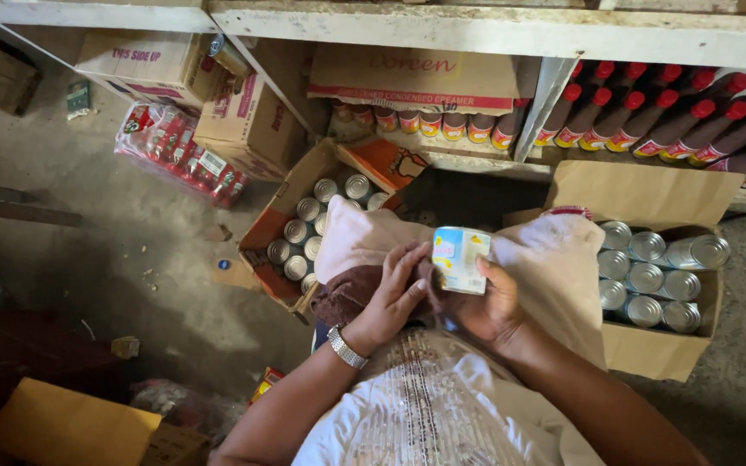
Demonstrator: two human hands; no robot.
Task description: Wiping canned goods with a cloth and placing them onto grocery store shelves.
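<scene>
Left: open carton of silver-topped tins on the floor, lids up. Centre: left hand, fingers spread flat, pressing the cloth on the lap. Right hand, fingers wrapped around a small labelled can, held tilted above the lap, label upward. Right: second carton of tins, within reach.

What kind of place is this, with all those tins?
Probably a shop's storeroom. Open brown cardboard cartons full of silver-topped tins stand on a bare concrete floor, red-capped dark bottles lie stacked on a rough white shelf, and the right hand holds one pale-labelled tin.
</scene>
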